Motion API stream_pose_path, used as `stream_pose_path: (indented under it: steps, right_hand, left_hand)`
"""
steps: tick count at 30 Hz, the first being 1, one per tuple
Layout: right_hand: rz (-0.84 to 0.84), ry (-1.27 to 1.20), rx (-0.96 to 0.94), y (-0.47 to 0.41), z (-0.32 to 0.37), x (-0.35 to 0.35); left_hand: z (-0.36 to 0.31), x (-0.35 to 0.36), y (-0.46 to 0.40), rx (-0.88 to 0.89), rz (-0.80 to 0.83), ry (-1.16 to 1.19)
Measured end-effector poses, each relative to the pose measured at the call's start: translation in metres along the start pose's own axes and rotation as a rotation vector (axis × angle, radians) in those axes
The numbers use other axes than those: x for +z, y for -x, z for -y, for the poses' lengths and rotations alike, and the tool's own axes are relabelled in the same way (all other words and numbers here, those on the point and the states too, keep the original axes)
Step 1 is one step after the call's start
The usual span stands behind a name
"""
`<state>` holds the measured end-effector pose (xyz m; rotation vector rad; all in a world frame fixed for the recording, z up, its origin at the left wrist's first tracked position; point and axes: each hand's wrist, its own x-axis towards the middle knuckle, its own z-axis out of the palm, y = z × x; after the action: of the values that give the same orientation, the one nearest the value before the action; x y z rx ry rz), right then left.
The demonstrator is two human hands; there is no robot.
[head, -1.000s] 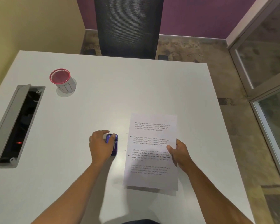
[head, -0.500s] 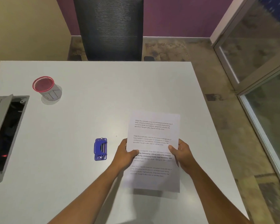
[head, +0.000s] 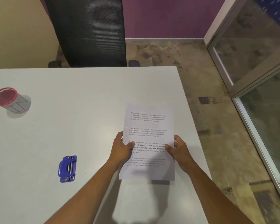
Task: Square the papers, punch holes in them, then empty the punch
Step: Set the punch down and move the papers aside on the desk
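Above the bench (head: 87, 110), my left hand (head: 121, 150) and right hand (head: 179, 149) pinch the papers (head: 149, 126) by opposite edges. Left of the papers lies the blue punch (head: 67, 168), untouched.

Papers (head: 149, 126) were white with black print. Punch (head: 67, 168) was blue. Cup (head: 10, 101) was grey with a red rim. Surface (head: 79, 102) was white; chair (head: 89, 29) was black mesh.

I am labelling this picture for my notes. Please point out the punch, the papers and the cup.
punch (head: 67, 168), head view, middle of its blue top.
papers (head: 149, 125), head view, upper printed part of the top sheet.
cup (head: 4, 96), head view, its red inside.
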<state>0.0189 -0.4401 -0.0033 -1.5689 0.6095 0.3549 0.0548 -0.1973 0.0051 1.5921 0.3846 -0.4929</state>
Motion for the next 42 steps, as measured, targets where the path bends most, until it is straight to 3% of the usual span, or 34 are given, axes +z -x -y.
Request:
stream_pose_path:
  steps: [11, 25, 36, 42]
  right_hand:
    - [-0.146, -0.003, -0.079, -0.109, 0.03, -0.054]
    - [-0.287, 0.079, -0.197, -0.262, 0.076, -0.083]
    - [-0.435, 0.145, -0.293, -0.314, 0.109, -0.078]
    - [-0.498, 0.337, -0.35, -0.318, 0.113, -0.074]
  left_hand:
    - [-0.04, 0.064, -0.102, 0.028, 0.027, -0.088]
    - [-0.082, 0.117, -0.251, 0.147, -0.102, -0.257]
    - [-0.104, 0.13, -0.296, 0.214, -0.205, -0.414]
    - [-0.103, 0.134, -0.307, 0.219, -0.23, -0.438]
